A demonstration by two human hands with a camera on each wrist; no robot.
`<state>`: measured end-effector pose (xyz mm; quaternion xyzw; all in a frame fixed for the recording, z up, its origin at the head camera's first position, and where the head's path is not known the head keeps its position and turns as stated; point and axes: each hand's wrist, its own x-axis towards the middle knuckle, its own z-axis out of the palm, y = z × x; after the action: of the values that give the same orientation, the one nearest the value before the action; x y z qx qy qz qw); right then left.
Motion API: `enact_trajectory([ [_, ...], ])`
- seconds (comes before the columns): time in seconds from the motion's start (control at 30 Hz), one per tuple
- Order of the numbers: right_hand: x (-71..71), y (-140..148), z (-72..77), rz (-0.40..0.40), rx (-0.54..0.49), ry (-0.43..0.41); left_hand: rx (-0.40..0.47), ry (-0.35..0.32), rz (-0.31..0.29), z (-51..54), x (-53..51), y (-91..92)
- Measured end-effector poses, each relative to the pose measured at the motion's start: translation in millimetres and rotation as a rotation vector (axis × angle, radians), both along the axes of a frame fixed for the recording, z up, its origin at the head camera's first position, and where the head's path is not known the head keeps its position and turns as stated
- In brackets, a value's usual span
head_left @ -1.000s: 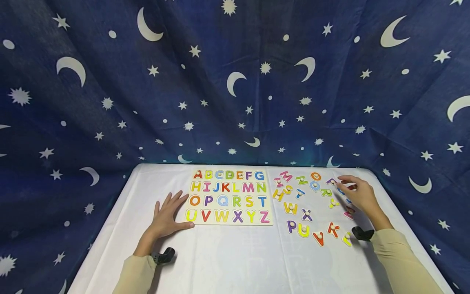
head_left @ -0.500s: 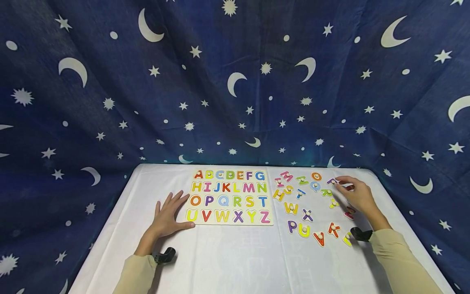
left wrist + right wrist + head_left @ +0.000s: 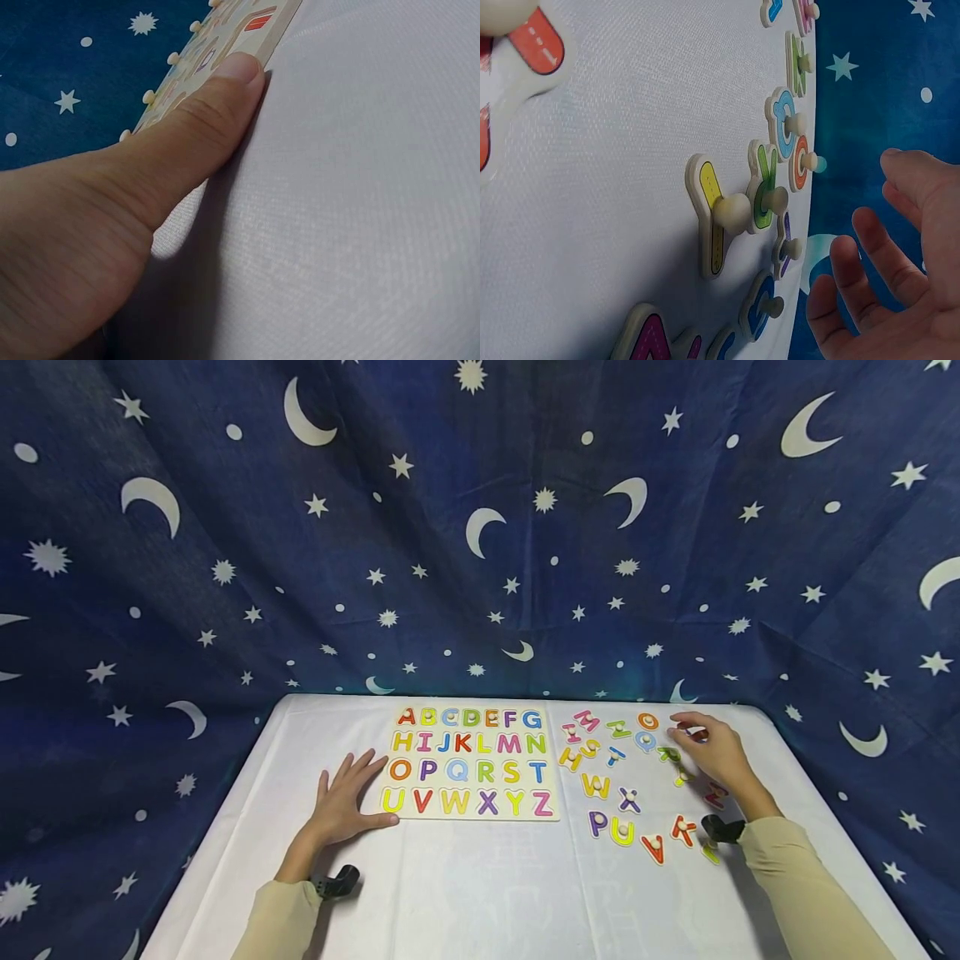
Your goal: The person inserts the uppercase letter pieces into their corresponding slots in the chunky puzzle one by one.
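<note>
A white-clothed table [image 3: 487, 893] stood before a navy moon-and-star curtain [image 3: 420, 539]. The left hand [image 3: 339, 806], fingers spread, touched the alphabet board [image 3: 552, 772]; the right hand [image 3: 720, 756], fingers apart, hung over letter pieces [image 3: 596, 787] right of the board.

Red letter [image 3: 544, 45] partly outside frame

The place seems to be a small staged corner: a dark blue cloth [image 3: 442, 585] with moons and stars hangs behind a white-covered counter [image 3: 465, 893].
</note>
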<state>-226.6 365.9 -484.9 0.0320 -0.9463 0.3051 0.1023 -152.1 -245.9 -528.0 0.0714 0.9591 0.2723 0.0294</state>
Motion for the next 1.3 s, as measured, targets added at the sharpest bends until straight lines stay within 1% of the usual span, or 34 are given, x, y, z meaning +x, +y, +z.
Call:
enact_trajectory([
  [0.2, 2.6, 1.0, 1.0, -0.002, -0.008, -0.016, 0.006, 0.012, 0.000, 1.1, 0.4, 1.1],
  [0.3, 4.6, 2.9, 2.8, -0.016, -0.005, -0.036, 0.004, 0.011, -0.002, 1.1, 0.9, 1.3],
  [0.4, 6.0, 6.2, 6.0, -0.046, 0.001, -0.046, 0.004, 0.009, -0.003, 1.4, 1.1, 1.4],
  [0.53, 7.4, 10.1, 11.2, -0.079, -0.001, -0.034, 0.003, 0.011, -0.005, 0.4, 0.7, 1.0],
  [0.7, 5.6, 17.2, 12.5, -0.092, 0.001, -0.018, -0.004, 0.018, -0.008, -1.0, 0.1, 0.0],
  [0.8, 2.8, 22.0, 8.8, -0.100, 0.008, -0.034, -0.005, 0.019, -0.010, -0.9, 0.0, -0.1],
  [1.0, -11.1, 24.9, -2.3, -0.090, 0.024, -0.079, 0.000, 0.024, -0.004, 0.9, -0.4, -1.3],
  [1.07, -14.4, 24.9, -6.0, -0.099, 0.037, -0.095, -0.004, 0.017, -0.004, 0.8, -0.2, -0.9],
  [1.1, -15.7, 24.7, -7.7, -0.110, 0.044, -0.108, -0.006, 0.011, -0.004, 0.6, 0.0, -0.6],
  [1.2, -18.9, 22.6, -12.6, -0.165, 0.043, -0.191, -0.008, -0.005, 0.000, 0.7, 0.6, 0.4],
  [1.3, -23.3, 21.1, -18.4, -0.218, 0.047, -0.261, -0.005, -0.003, 0.003, 1.7, 1.1, 1.2],
])
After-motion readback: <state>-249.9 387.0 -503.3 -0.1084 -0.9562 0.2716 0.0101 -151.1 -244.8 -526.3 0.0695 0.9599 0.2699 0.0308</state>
